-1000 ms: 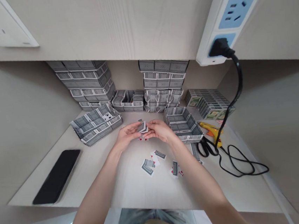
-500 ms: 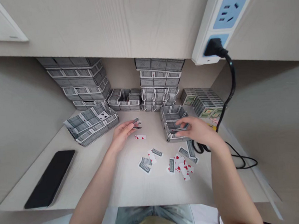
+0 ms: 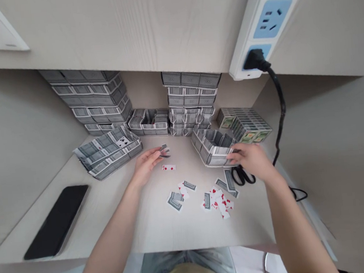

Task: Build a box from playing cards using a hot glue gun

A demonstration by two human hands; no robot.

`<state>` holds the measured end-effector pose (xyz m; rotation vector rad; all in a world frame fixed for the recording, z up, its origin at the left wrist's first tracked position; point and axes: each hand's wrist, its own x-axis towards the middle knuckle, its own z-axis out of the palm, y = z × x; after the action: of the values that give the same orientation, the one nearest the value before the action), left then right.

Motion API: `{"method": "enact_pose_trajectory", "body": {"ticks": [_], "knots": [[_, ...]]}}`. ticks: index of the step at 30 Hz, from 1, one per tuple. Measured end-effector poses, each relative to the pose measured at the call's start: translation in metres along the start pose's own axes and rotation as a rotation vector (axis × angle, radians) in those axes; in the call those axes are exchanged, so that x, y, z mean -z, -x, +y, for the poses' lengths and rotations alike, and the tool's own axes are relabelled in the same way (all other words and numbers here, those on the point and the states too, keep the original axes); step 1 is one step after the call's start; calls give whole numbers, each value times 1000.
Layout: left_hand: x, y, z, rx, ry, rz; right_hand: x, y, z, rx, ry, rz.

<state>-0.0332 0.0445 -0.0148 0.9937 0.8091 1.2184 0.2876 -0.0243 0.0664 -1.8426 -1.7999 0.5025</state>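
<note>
My left hand [image 3: 146, 163] pinches a few small folded playing-card pieces [image 3: 164, 151] above the desk. Just below it, a six of diamonds card [image 3: 168, 168] lies face up. My right hand [image 3: 250, 158] grips the right front corner of an open box built of folded playing cards [image 3: 207, 149]. That box sits askew, its right side tilted. In front of it, cut card pieces [image 3: 218, 201] lie in a loose heap, some face up with red hearts. Another small group of pieces [image 3: 177, 199] lies nearer the middle. Black-handled scissors [image 3: 243, 175] rest below my right hand.
Stacked card boxes [image 3: 96, 99] stand back left, with another stack [image 3: 193, 97] at back centre. A long open card box [image 3: 109, 154] lies left, a phone [image 3: 56, 221] in front of it. Packed card decks [image 3: 248, 123] sit back right, near a hanging black cable [image 3: 281, 109].
My right hand has gone from inside the box to its right front corner. The box has turned and tilted, uncovering the scissors handles. My left hand keeps its hold on the card pieces.
</note>
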Motion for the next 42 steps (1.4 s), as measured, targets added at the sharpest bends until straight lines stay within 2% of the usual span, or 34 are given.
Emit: {"method": "enact_pose_trajectory", "body": {"ticks": [4, 8, 11, 15, 18, 21, 24, 27, 30, 32, 38, 42], "knots": [[-1, 1, 1, 12, 23, 4, 28, -1, -1, -55, -333, 95], [-1, 1, 2, 16, 34, 6, 47, 0, -9, -80, -435, 154], [-1, 1, 1, 15, 23, 6, 47, -2, -9, -62, -457, 200], [1, 0, 0, -7, 18, 34, 21, -3, -8, -18, -369, 130], [1, 0, 0, -10, 9, 33, -12, 0, -7, 33, -130, 78], [1, 0, 0, -2, 1, 25, -44, 9, -2, 158, 77, 70], [0, 1, 0, -2, 4, 23, -64, 29, 9, 187, 35, 149], [0, 1, 0, 2, 3, 22, -74, 56, 20, 134, -72, 315], [0, 1, 0, 14, -10, 43, -80, 84, 24, 166, -71, 342], [1, 1, 0, 16, -9, 59, -83, 95, 24, 190, -26, 312], [1, 1, -2, 17, -16, 69, -80, 89, 24, 277, -10, 199], [1, 1, -1, 23, -13, 84, -82, 90, 32, 196, 36, 196]]}}
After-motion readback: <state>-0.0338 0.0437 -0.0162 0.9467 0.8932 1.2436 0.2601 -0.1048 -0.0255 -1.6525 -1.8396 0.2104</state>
